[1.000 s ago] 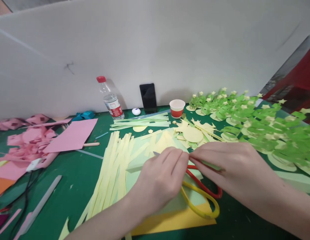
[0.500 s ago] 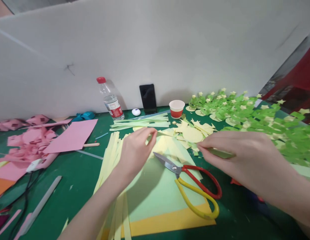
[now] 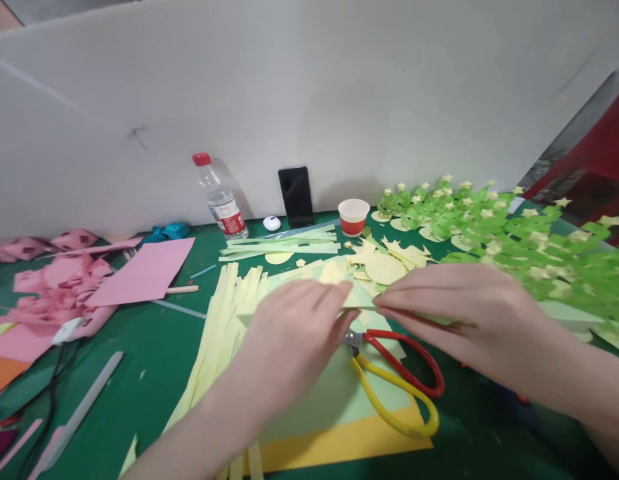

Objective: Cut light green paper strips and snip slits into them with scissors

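Matt paper in play here, the pale green strip (image 3: 360, 308) smooth and dull, the pink sheet (image 3: 146, 270) just as flat in finish! And there's gleaming metal at the scissors' pivot (image 3: 354, 339), glossy plastic-looking handles (image 3: 413, 343) below. Clear, shiny plastic on the bottle (image 3: 222, 200), slick black glass-like phone (image 3: 296, 197), smooth green tabletop (image 3: 159, 380)!

left hand (image 3: 299, 330): fingers (image 3: 334, 298) pinched | right hand (image 3: 472, 300): pinched | fingertips (image 3: 384, 301) close together

Soft, dim light casts faint shadows on a white board (image 3: 299, 87) (a pale streak crosses its left side) behind the bottle (image 3: 227, 215) and cup (image 3: 354, 217); the left hand (image 3: 299, 327) blurs slightly, and wide-lens distortion stretches the edges.
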The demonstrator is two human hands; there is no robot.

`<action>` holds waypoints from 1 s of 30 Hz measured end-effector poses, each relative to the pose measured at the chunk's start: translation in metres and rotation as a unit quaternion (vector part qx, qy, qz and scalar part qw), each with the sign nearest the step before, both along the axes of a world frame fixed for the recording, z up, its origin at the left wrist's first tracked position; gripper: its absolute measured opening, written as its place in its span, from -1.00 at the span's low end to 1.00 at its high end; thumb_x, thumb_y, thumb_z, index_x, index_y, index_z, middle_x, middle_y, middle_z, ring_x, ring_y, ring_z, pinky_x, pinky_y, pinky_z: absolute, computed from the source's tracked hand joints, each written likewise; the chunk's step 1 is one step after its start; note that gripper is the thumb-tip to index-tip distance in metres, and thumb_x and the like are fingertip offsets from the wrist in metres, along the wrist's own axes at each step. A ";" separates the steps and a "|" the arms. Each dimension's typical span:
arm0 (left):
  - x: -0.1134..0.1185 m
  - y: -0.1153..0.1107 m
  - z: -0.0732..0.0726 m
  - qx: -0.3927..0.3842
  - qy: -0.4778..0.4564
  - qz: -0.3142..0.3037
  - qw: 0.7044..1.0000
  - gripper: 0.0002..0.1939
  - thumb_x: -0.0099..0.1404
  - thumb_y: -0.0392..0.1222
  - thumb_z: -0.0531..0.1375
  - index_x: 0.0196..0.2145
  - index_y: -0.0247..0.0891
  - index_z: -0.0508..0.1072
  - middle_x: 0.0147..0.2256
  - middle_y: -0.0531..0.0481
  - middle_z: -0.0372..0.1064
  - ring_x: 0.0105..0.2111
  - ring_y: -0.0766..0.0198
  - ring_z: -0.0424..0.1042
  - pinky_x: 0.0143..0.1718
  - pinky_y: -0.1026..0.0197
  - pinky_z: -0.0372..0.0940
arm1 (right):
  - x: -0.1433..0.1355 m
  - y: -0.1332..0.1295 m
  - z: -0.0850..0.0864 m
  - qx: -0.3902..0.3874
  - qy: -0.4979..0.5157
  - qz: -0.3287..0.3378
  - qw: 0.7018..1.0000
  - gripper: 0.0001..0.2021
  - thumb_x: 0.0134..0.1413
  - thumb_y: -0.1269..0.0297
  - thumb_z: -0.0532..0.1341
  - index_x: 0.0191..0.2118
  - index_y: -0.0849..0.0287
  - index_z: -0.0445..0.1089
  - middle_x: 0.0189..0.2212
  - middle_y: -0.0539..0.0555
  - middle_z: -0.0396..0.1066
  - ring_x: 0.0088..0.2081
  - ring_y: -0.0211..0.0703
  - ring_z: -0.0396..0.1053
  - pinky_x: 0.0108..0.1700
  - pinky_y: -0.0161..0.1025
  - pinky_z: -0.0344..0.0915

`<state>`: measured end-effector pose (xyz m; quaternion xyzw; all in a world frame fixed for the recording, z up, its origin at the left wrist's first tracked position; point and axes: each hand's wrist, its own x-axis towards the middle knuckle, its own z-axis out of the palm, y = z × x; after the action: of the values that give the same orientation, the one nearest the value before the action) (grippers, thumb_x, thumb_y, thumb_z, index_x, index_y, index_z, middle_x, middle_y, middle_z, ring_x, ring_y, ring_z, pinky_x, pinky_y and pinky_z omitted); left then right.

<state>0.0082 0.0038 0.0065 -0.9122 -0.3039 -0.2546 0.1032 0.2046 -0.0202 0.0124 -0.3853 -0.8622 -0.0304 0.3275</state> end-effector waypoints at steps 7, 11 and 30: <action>0.009 -0.006 -0.017 -0.054 0.075 0.037 0.995 -0.75 0.24 -0.45 -0.07 -0.48 -0.27 0.31 -0.67 0.10 0.32 -0.74 0.29 0.22 -0.72 0.26 -0.05 | -0.011 0.007 -0.005 0.038 0.003 0.033 0.999 -0.73 0.13 0.48 0.05 -0.49 0.24 0.44 -0.48 0.12 0.51 -0.43 -0.16 0.44 -0.41 -0.28 0.35; 0.009 -0.008 -0.014 -0.066 0.075 0.037 0.994 -0.73 0.22 -0.45 -0.09 -0.51 -0.26 0.30 -0.70 0.10 0.27 -0.75 0.31 0.18 -0.71 0.28 -0.09 | -0.014 0.005 -0.007 0.027 -0.020 0.024 0.999 -0.72 0.12 0.45 0.02 -0.50 0.23 0.42 -0.48 0.13 0.49 -0.43 -0.15 0.43 -0.43 -0.27 0.32; -0.018 -0.001 0.017 -0.147 0.033 0.055 0.987 -0.67 0.28 -0.35 -0.07 -0.47 -0.24 0.44 -0.59 0.03 0.43 -0.59 0.29 0.42 -0.57 0.34 0.22 | 0.014 0.020 0.010 0.001 0.040 -0.073 0.997 -0.85 -0.02 0.48 0.09 -0.52 0.16 0.33 -0.53 0.02 0.47 -0.52 -0.24 0.41 -0.47 -0.32 0.33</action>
<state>-0.0095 0.0032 0.0232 -0.9074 -0.3840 -0.1707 -0.0082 0.2182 -0.0002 0.0225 -0.4477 -0.8179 -0.0401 0.3593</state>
